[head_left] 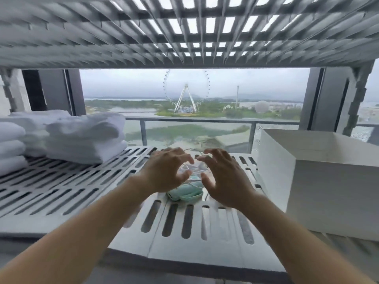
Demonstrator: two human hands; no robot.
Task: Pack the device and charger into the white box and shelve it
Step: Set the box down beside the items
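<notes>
Towels [82, 138] sit left. My left hand [166, 171] hangs spread and empty over the green device [184, 194] and wire [192, 182] on the shelf [61, 191]; my right hand [225, 181] too. I think I must grab both, then fill the white box [328, 181].

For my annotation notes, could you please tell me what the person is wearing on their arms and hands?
Nothing that shows. The left hand and right hand are bare, without gloves, rings or a watch, and both forearms are uncovered with no sleeve in view.
</notes>
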